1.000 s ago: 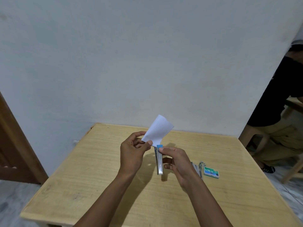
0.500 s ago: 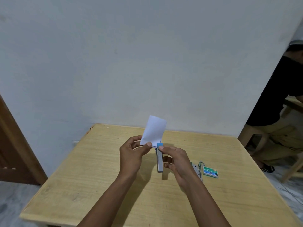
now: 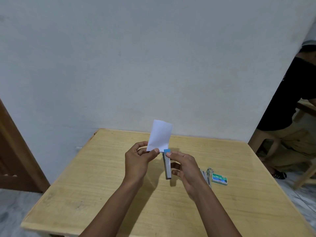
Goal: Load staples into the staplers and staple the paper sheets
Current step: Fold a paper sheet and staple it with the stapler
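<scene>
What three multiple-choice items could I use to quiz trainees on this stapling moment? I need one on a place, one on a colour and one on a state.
1. Where does the staple box lie?
A. On the table, beside the right hand
B. On the floor
C. In the left hand

2. What colour is the tip of the stapler?
A. Red
B. Blue
C. Yellow

3. How is the paper held?
A. Flat on the table
B. Crumpled in the right hand
C. Upright, pinched by the left hand

Key: 1 A, it rests on the table near the right hand. 2 B, the cap is blue. 3 C, the left hand pinches its lower edge.
</scene>
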